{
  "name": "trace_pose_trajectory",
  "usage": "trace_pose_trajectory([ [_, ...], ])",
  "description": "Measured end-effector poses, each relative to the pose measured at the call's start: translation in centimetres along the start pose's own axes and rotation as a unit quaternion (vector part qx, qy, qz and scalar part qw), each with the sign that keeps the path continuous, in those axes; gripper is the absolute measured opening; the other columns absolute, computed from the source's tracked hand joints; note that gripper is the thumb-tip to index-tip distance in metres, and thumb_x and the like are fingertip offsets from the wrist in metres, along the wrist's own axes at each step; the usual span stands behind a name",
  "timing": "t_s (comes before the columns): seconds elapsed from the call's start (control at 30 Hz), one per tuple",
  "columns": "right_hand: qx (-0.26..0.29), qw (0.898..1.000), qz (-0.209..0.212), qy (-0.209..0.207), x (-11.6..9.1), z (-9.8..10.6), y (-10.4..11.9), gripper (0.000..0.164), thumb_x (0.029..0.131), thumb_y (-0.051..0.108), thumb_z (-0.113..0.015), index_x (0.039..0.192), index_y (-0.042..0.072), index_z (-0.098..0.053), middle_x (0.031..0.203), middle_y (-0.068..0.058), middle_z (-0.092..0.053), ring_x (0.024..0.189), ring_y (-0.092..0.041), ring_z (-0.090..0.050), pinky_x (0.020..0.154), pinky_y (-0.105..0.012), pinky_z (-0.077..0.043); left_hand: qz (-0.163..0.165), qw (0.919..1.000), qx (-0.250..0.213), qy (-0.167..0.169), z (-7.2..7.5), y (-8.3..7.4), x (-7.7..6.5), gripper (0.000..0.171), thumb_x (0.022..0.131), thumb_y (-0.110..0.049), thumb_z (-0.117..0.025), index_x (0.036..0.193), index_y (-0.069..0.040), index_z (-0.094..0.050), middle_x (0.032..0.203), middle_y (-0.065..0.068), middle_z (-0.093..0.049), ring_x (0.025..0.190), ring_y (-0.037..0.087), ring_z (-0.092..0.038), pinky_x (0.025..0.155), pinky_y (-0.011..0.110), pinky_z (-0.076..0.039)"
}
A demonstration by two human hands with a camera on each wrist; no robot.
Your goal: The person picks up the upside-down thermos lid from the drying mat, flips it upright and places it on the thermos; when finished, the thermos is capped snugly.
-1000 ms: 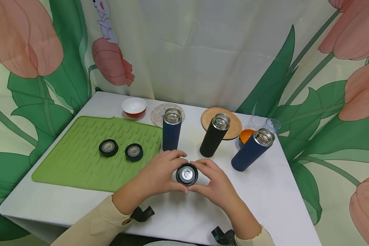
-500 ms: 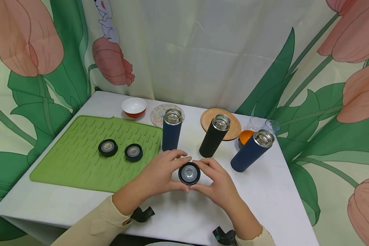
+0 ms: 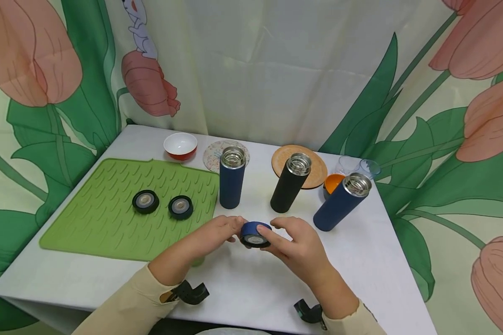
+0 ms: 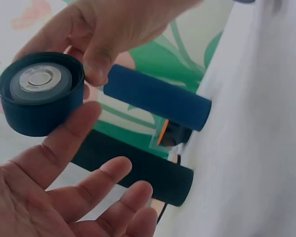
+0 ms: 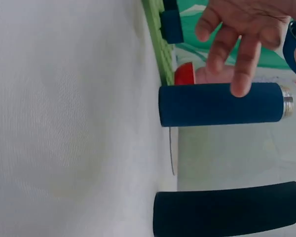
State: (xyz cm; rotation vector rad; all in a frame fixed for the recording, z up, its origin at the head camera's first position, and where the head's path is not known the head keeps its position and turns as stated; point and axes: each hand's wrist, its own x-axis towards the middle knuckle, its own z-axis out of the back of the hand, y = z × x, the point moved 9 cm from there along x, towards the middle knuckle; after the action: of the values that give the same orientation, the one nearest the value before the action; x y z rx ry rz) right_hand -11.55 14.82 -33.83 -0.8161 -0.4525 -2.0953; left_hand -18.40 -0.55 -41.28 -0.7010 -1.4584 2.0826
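Observation:
A blue bottle lid (image 3: 248, 229) is held up over the table, its grey inner side turned towards me. My right hand (image 3: 302, 249) pinches it between thumb and fingers. My left hand (image 3: 215, 235) is at the lid's left side; in the left wrist view its fingers (image 4: 71, 133) are spread and loose, the index fingertip against or just beside the lid (image 4: 34, 118). Beyond the hands stand a blue bottle (image 3: 231, 181), a black bottle (image 3: 289, 188) and another blue bottle (image 3: 337, 207), all uncapped with steel necks.
On a green mat (image 3: 92, 223) at left lie two dark lids, one on the left (image 3: 145, 201) and one on the right (image 3: 180, 207). Along the back are a red bowl (image 3: 180, 148), a patterned round mat (image 3: 211, 156), a wooden round board (image 3: 318, 167), an orange cup (image 3: 333, 181) and clear glasses (image 3: 369, 167).
The lid was held by both hands with its inner side facing up. It has tipped so its blue side shows, and my left hand has loosened from it.

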Motion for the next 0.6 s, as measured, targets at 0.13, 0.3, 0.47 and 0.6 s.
trace_pose_trajectory([
  [0.13, -0.007, 0.999, 0.035, -0.009, 0.2, 0.1, 0.6, 0.053, 0.091, 0.030, -0.087, 0.140, 0.028, -0.068, 0.103, -0.006, -0.076, 0.088, -0.019, -0.070, 0.076, -0.033, -0.061, -0.008, 0.9993, -0.029, 0.021, -0.4, -0.1, 0.2, 0.079, 0.106, -0.069, -0.041, 0.133, -0.002, -0.072, 0.129, 0.014, -0.073, 0.117, 0.021, -0.063, 0.101, 0.042, -0.053],
  [0.3, -0.004, 0.998, 0.054, -0.013, 0.2, 0.1, 0.9, 0.037, 0.104, 0.032, -0.070, 0.141, 0.028, -0.067, 0.102, -0.005, -0.075, 0.088, -0.019, -0.070, 0.075, -0.032, -0.061, 0.001, 0.9986, -0.051, 0.011, -0.5, -0.2, 0.4, 0.073, 0.099, -0.072, -0.058, 0.111, -0.004, -0.083, 0.143, 0.010, -0.067, 0.121, 0.020, -0.059, 0.094, 0.036, -0.053],
  [0.47, 0.026, 0.999, 0.024, 0.021, 0.0, -0.4, 0.5, 0.044, 0.101, 0.033, -0.074, 0.144, 0.027, -0.065, 0.112, -0.007, -0.074, 0.096, -0.020, -0.070, 0.081, -0.034, -0.062, 0.007, 0.9973, -0.072, -0.017, -0.4, -0.2, 0.5, 0.048, 0.103, -0.049, -0.063, 0.102, -0.006, -0.085, 0.143, 0.009, -0.067, 0.125, 0.023, -0.060, 0.094, 0.036, -0.052],
  [0.6, 0.099, 0.993, -0.047, 0.049, -0.4, -1.1, -0.3, 0.064, 0.093, 0.044, -0.079, 0.150, 0.021, -0.062, 0.129, -0.008, -0.066, 0.107, -0.020, -0.068, 0.088, -0.032, -0.061, -0.020, 0.9969, -0.044, -0.061, 0.3, -0.7, 0.3, 0.038, 0.101, -0.040, -0.068, 0.110, -0.007, -0.083, 0.142, 0.010, -0.066, 0.131, 0.028, -0.057, 0.095, 0.038, -0.052],
])
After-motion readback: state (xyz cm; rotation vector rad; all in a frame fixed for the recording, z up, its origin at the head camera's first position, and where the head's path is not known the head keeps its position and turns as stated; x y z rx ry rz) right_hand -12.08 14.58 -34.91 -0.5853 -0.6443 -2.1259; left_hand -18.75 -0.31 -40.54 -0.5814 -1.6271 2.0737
